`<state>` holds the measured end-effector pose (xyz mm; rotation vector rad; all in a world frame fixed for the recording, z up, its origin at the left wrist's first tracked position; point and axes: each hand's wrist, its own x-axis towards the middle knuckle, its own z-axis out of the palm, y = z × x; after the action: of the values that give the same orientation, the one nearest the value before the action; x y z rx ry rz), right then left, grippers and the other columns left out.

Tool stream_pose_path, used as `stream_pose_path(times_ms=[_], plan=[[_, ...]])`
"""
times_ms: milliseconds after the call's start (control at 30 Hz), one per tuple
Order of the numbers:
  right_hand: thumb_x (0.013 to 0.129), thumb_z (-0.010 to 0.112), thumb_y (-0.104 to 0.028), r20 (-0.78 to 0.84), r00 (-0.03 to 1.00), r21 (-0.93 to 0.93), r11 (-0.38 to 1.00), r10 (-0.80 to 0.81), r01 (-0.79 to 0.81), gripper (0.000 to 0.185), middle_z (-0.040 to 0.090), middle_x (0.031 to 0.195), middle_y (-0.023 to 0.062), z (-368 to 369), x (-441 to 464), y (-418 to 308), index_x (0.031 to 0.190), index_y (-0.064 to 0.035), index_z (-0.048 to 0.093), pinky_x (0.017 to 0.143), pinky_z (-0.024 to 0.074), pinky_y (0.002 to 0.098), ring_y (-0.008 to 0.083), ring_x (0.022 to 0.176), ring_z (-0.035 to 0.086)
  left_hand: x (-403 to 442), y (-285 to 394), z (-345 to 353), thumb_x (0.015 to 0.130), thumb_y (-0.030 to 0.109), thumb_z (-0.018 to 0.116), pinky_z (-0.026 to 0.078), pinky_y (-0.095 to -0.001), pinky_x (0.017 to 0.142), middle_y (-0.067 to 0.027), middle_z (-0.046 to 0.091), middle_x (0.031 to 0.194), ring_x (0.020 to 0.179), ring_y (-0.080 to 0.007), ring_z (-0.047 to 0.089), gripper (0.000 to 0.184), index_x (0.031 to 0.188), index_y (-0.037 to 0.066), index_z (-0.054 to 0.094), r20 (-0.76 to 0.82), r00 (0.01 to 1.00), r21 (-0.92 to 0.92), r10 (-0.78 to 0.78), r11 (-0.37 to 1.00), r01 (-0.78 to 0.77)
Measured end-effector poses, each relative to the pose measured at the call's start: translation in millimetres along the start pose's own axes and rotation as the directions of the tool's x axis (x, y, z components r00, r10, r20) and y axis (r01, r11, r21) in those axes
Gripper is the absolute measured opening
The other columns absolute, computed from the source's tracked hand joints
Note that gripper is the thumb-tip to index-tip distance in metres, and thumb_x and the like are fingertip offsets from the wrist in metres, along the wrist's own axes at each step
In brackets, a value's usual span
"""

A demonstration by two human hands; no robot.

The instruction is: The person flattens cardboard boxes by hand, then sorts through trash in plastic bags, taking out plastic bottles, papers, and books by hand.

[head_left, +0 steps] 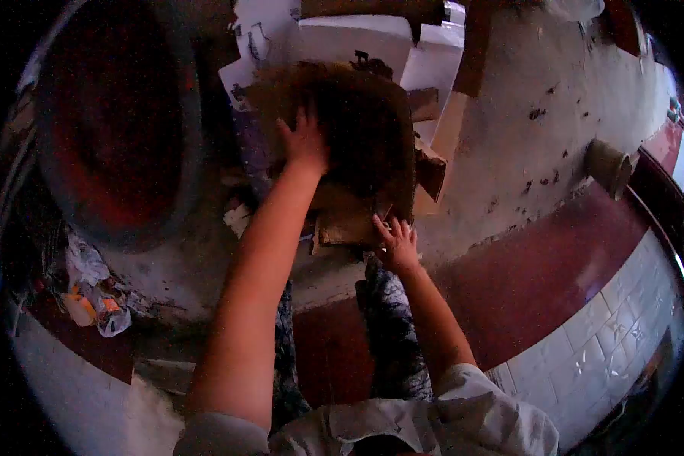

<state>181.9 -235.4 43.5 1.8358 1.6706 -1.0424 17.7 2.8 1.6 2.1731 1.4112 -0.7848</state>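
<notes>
A brown, box-like container (281,91) with a very dark inside stands in front of me, and what it holds is too dark to tell. My left hand (306,143) reaches over its left part with the fingers spread, and nothing shows in it. Near the container's front right corner, my right hand (397,242) rests at the edge with its fingers apart. White printed cardboard (357,34) surrounds the back of the container, and a torn brown flap (431,169) sticks out on its right.
On the left is a large round tub (121,129) with a reddish inside. Plastic bags and litter (91,277) lie below it. A brown cylindrical object (609,167) sits at the right, near a dark red floor strip (539,266) and pale tiles (608,342).
</notes>
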Motion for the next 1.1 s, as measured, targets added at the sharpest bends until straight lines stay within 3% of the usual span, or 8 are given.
stream_pose_path(times_ms=[167, 300, 433, 633, 833, 933, 1000, 1100], plan=[[0.068, 0.061, -0.016, -0.012, 0.988, 0.361, 0.922, 0.157, -0.142, 0.041, 0.041, 0.113, 0.0162, -98, -13, 5, 0.106, -0.0109, 0.049, 0.084, 0.0334, 0.0384, 0.033, 0.107, 0.037, -19, -3, 14, 0.067, 0.042, 0.059, 0.02, -0.0546, 0.092, -0.0113, 0.01, 0.135, 0.123, -0.0306, 0.014, 0.075, 0.127, 0.013, 0.025, -0.036, 0.998, -0.115, -0.047, 0.992, 0.042], [0.068, 0.055, -0.002, -0.841, 0.526, 0.198, 0.977, 0.127, 0.082, 0.026, 0.052, 0.094, 0.0145, -175, 29, 4, 0.093, -0.0039, 0.053, 0.08, 0.0371, 0.0349, 0.03, 0.093, 0.047, -46, 10, 18, 0.065, 0.038, 0.063, 0.025, -0.0537, 0.09, -0.0128, 0.013, 0.134, 0.123, -0.0317, 0.014, 0.08, 0.127, 0.01, 0.023, -0.218, 0.957, -0.344, -0.193, 0.932, 0.109], [0.073, 0.055, -0.014, -0.5, 0.853, 0.36, 0.859, -0.151, 0.363, 0.027, 0.055, 0.092, 0.0131, -210, 99, 15, 0.1, -0.0072, 0.051, 0.075, 0.0415, 0.0364, 0.0271, 0.085, 0.052, -46, 13, 35, 0.063, 0.038, 0.065, 0.028, -0.0546, 0.087, -0.0136, 0.012, 0.134, 0.122, -0.0325, 0.014, 0.082, 0.128, 0.013, 0.022, -0.13, 0.97, -0.348, -0.204, 0.926, 0.148], [0.074, 0.059, -0.026, 0.056, 0.95, 0.879, 0.436, 0.308, -0.193, 0.028, 0.056, 0.083, 0.0156, -180, 171, 70, 0.088, -0.0036, 0.052, 0.063, 0.0424, 0.035, 0.0246, 0.08, 0.054, -17, 9, 65, 0.063, 0.04, 0.065, 0.027, -0.0558, 0.087, -0.0135, 0.012, 0.134, 0.122, -0.0324, 0.013, 0.081, 0.128, 0.014, 0.022, -0.069, 0.978, -0.422, -0.194, 0.895, 0.148], [0.073, 0.059, -0.024, -0.508, 0.6, 0.564, 0.765, 0.618, -0.311, 0.027, 0.056, 0.08, 0.0132, -151, 165, 65, 0.08, -0.0002, 0.051, 0.069, 0.041, 0.0348, 0.0294, 0.076, 0.053, -8, 30, 38, 0.063, 0.042, 0.064, 0.025, -0.0558, 0.088, -0.0125, 0.011, 0.135, 0.123, -0.0327, 0.011, 0.082, 0.127, 0.011, 0.023, -0.019, 0.969, -0.269, -0.245, 0.935, 0.231], [0.065, 0.065, -0.028, -0.788, 0.597, 0.224, 0.973, 0.15, 0.053, 0.032, 0.055, 0.084, 0.0109, -175, 127, 47, 0.077, -0.0026, 0.049, 0.071, 0.0395, 0.0342, 0.0276, 0.085, 0.052, -1, 30, 34, 0.063, 0.042, 0.064, 0.021, -0.0559, 0.09, -0.0121, 0.011, 0.135, 0.124, -0.0322, 0.01, 0.082, 0.127, 0.011, 0.023, -0.017, 0.964, -0.224, -0.264, 0.941, 0.254], [0.067, 0.062, -0.029, -0.657, 0.73, -0.057, 0.979, -0.186, 0.197, 0.043, 0.048, 0.105, 0.0099, -146, 115, 64, 0.105, -0.0152, 0.048, 0.079, 0.0348, 0.0429, 0.0299, 0.104, 0.039, -4, 31, 28, 0.062, 0.042, 0.065, 0.019, -0.0562, 0.091, -0.0119, 0.01, 0.135, 0.124, -0.0314, 0.009, 0.083, 0.127, 0.011, 0.024, -0.029, 0.966, -0.162, -0.258, 0.955, 0.25], [0.072, 0.057, -0.027, -0.381, 0.902, -0.238, 0.964, -0.202, 0.115, 0.056, 0.023, 0.131, 0.0092, -159, 87, -5, 0.122, -0.0296, 0.032, 0.084, 0.029, 0.0558, 0.035, 0.119, 0.02, -17, 27, 31, 0.061, 0.039, 0.066, 0.014, -0.0606, 0.091, -0.014, 0.006, 0.136, 0.124, -0.0325, 0.007, 0.084, 0.127, 0.008, 0.024, -0.164, 0.958, -0.272, -0.235, 0.944, 0.185]])
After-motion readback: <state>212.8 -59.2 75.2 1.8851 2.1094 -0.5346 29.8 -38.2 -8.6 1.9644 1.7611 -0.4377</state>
